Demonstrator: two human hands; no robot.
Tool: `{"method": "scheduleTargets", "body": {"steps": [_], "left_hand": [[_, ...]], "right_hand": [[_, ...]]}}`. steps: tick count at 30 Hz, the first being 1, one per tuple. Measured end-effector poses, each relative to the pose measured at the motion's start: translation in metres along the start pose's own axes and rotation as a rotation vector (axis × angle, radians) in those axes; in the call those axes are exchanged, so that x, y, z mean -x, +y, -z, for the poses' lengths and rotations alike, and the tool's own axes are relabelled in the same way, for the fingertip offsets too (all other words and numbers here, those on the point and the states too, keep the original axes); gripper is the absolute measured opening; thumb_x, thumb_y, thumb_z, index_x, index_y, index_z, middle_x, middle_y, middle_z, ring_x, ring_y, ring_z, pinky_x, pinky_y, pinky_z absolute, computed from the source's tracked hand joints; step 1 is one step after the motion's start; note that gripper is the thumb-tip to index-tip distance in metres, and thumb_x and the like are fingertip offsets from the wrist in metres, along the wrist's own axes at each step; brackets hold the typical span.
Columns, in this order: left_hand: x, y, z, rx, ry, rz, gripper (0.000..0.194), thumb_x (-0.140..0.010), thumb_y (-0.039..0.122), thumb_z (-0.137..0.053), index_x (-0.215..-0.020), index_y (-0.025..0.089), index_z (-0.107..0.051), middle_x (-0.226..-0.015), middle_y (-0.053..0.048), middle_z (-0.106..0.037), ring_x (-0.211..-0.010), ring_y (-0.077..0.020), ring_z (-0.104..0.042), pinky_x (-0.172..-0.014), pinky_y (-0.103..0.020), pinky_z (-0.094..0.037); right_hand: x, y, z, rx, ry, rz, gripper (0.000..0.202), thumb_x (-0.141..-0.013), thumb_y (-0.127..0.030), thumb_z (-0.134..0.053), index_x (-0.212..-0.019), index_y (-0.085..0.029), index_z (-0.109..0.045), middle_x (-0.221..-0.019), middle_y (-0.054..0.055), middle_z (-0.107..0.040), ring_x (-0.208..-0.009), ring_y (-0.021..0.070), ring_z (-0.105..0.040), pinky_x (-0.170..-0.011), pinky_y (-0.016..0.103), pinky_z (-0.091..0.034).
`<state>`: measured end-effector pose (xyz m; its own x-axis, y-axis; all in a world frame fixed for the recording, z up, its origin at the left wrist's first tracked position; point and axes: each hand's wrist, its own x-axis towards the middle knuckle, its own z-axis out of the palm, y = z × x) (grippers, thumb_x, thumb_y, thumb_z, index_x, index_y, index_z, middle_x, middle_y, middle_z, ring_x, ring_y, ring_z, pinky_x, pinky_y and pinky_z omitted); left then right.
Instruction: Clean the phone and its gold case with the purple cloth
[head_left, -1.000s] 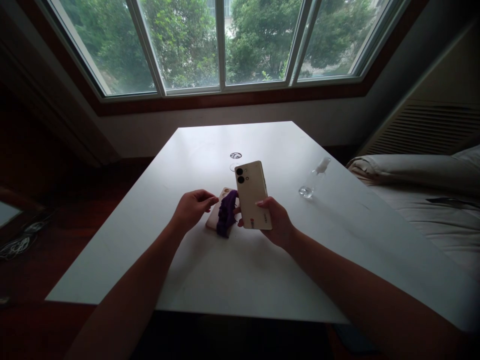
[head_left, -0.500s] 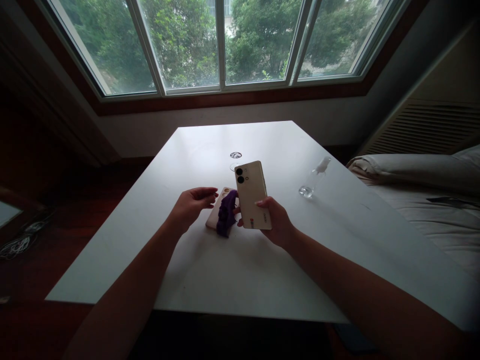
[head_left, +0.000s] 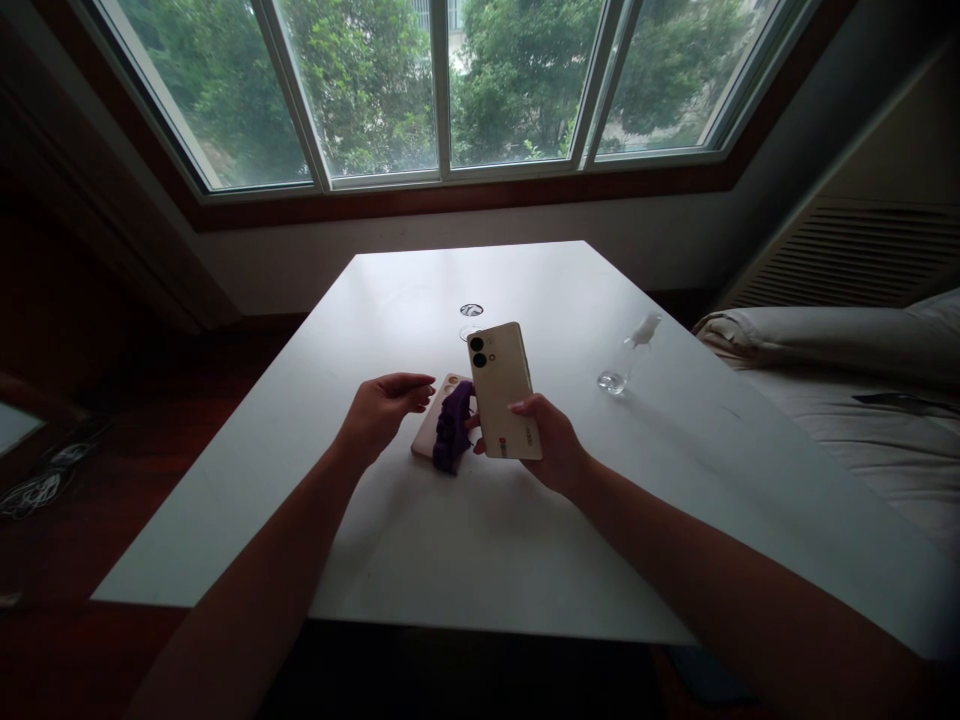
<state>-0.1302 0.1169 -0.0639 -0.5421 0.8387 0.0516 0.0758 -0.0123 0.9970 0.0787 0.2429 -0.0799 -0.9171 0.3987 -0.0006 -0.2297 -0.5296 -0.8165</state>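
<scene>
My right hand (head_left: 551, 440) holds up a cream-gold phone (head_left: 504, 395), its back with the camera lenses facing me. The thumb lies across the back, and fingertips show at the left edge. My left hand (head_left: 386, 410) hovers to the left with loosely bent fingers and nothing visible in them. Between the hands, a pale pink phone case or second phone (head_left: 427, 435) with round camera rings rests on the table. A crumpled purple cloth (head_left: 451, 430) lies over its right part, partly behind the held phone.
On the white table (head_left: 450, 550), a clear spray bottle (head_left: 630, 355) is at the right. A small round dark-and-white disc (head_left: 471, 310) lies farther back, with a faint clear ring near it. A bed (head_left: 825, 390) stands at the right, a window (head_left: 442, 90) ahead.
The phone in my right hand has shifted very slightly left. My left hand and the things on the table stay as they were.
</scene>
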Motion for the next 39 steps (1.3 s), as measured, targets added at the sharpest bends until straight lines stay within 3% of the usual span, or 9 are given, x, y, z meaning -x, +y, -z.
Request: {"method": "scheduleTargets", "body": {"steps": [6, 12, 16, 20, 27, 32, 39], "left_hand": [[0.0002, -0.0012, -0.0007, -0.028, 0.043, -0.045, 0.034, -0.076, 0.043, -0.082, -0.095, 0.014, -0.077, -0.09, -0.01, -0.077, -0.078, -0.0199, -0.069, -0.075, -0.037, -0.057], [0.0, -0.0006, 0.0004, -0.145, 0.055, -0.125, 0.03, -0.078, 0.045, -0.08, -0.09, 0.018, -0.077, -0.105, -0.009, -0.074, -0.088, -0.0198, -0.065, -0.068, -0.03, -0.055], [-0.0003, -0.001, 0.001, -0.163, 0.051, -0.073, 0.033, -0.078, 0.049, -0.079, -0.092, 0.019, -0.078, -0.095, -0.007, -0.075, -0.072, -0.0157, -0.06, -0.058, -0.028, -0.048], [-0.0003, -0.0005, 0.0002, -0.146, 0.051, -0.063, 0.035, -0.078, 0.048, -0.079, -0.093, 0.017, -0.077, -0.087, -0.006, -0.074, -0.066, -0.0144, -0.058, -0.059, -0.03, -0.051], [0.0002, 0.0018, -0.0003, -0.074, 0.078, -0.058, 0.035, -0.077, 0.044, -0.081, -0.096, 0.014, -0.076, -0.094, -0.009, -0.075, -0.07, -0.0159, -0.062, -0.063, -0.032, -0.052], [0.0019, 0.0057, -0.001, -0.067, 0.08, -0.02, 0.05, -0.076, 0.044, -0.083, -0.116, 0.015, -0.074, -0.095, -0.009, -0.076, -0.072, -0.0163, -0.063, -0.069, -0.034, -0.054], [-0.0008, 0.0019, 0.0012, -0.059, 0.105, 0.024, 0.043, -0.074, 0.049, -0.084, -0.097, 0.014, -0.077, -0.089, -0.01, -0.075, -0.071, -0.0171, -0.064, -0.065, -0.033, -0.055]], "right_hand": [[-0.0006, 0.0005, -0.0008, -0.001, 0.004, 0.003, 0.058, -0.08, -0.035, -0.059, -0.135, -0.017, -0.056, -0.103, 0.013, -0.075, -0.086, 0.0299, -0.072, -0.069, 0.043, -0.06], [-0.0017, 0.0008, -0.0026, -0.029, 0.012, 0.02, 0.055, -0.08, -0.032, -0.058, -0.134, -0.018, -0.057, -0.109, 0.012, -0.072, -0.09, 0.0297, -0.072, -0.069, 0.043, -0.061], [-0.0018, 0.0007, -0.0025, -0.047, 0.016, 0.01, 0.054, -0.08, -0.031, -0.057, -0.133, -0.018, -0.057, -0.107, 0.011, -0.072, -0.09, 0.0296, -0.072, -0.07, 0.043, -0.061], [-0.0017, 0.0008, -0.0022, -0.047, 0.01, 0.016, 0.053, -0.08, -0.031, -0.058, -0.132, -0.018, -0.057, -0.108, 0.011, -0.072, -0.091, 0.0297, -0.072, -0.069, 0.043, -0.061], [-0.0012, 0.0013, -0.0016, -0.026, 0.016, 0.017, 0.055, -0.08, -0.032, -0.058, -0.133, -0.017, -0.058, -0.106, 0.012, -0.072, -0.091, 0.0304, -0.071, -0.067, 0.043, -0.061], [-0.0007, 0.0023, 0.0007, 0.0, 0.009, 0.008, 0.055, -0.081, -0.034, -0.06, -0.134, -0.018, -0.056, -0.108, 0.013, -0.072, -0.091, 0.0304, -0.071, -0.068, 0.043, -0.061], [-0.0001, 0.0017, -0.001, -0.013, -0.003, 0.015, 0.054, -0.081, -0.033, -0.057, -0.134, -0.018, -0.056, -0.112, 0.013, -0.071, -0.093, 0.0302, -0.071, -0.067, 0.042, -0.061]]}}
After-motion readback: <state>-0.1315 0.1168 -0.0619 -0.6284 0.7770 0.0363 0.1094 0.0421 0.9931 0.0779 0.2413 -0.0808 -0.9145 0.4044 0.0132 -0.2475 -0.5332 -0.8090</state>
